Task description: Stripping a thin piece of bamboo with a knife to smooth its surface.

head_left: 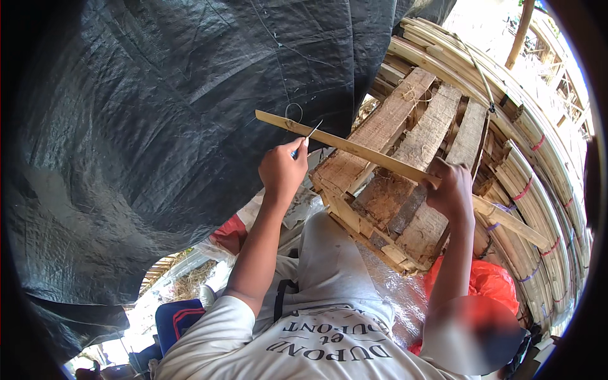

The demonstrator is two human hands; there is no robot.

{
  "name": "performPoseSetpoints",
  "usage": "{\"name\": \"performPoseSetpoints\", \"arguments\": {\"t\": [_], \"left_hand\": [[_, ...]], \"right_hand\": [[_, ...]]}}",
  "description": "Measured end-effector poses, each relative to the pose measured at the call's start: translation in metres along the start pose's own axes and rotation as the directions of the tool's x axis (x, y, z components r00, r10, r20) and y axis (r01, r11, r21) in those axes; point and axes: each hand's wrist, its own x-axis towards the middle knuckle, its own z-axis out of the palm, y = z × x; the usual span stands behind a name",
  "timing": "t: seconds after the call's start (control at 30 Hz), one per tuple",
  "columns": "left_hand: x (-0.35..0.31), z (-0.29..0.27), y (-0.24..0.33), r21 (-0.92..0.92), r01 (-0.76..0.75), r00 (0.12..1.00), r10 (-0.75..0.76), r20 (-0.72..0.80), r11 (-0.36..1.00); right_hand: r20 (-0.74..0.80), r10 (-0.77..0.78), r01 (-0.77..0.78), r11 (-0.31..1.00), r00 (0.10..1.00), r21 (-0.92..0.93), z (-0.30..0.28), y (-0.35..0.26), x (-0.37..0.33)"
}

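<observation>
A long, thin strip of wood or bamboo (pixel 373 156) slants across in front of me, its far-left end raised and its right end low. My right hand (pixel 451 190) is wrapped round it right of its middle, above a slatted wooden stand. My left hand (pixel 283 170) is closed on a small knife (pixel 314 129), whose thin pointed blade lies at the strip's edge. Most of the handle is hidden in my fingers; a bit of blue shows. Beside the blade, a thin pale curl (pixel 287 113), perhaps a shaving, loops up from the strip.
The rough wooden stand (pixel 385 120) is right of centre, with fibres on its planks. Bundles of long strips (pixel 522 180) tied with coloured bands line the right. A black tarp (pixel 158 126) covers the left. Below the stand lie red plastic (pixel 484 282) and silvery sheeting (pixel 396 288).
</observation>
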Motion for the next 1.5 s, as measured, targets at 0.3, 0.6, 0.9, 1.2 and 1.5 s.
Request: {"name": "performPoseSetpoints", "arguments": {"t": [0.3,0.6,0.9,1.2,1.5], "left_hand": [[-0.008,-0.001,0.002,-0.014,0.080,0.991,-0.078,0.110,0.997],[-0.014,0.002,0.000,-0.033,0.074,0.991,-0.070,0.110,0.997],[-0.023,-0.010,0.017,-0.079,0.070,0.995,-0.064,0.081,0.994],[0.003,-0.027,-0.013,0.085,0.151,0.988,-0.153,0.018,0.985],[-0.022,-0.014,-0.030,0.158,0.045,0.996,-0.032,-0.080,0.986]], "right_hand": [[0.394,-0.224,0.276,0.958,0.891,-0.079,0.082,-0.079,0.087],[0.355,-0.409,0.434,0.901,0.840,0.011,0.083,-0.079,0.069],[0.344,-0.475,0.509,0.861,0.810,-0.009,0.094,-0.066,0.070],[0.250,-0.453,0.408,0.888,0.856,0.211,0.083,-0.059,0.078],[0.221,-0.442,0.399,0.891,0.869,0.216,0.089,-0.055,0.079]]}}
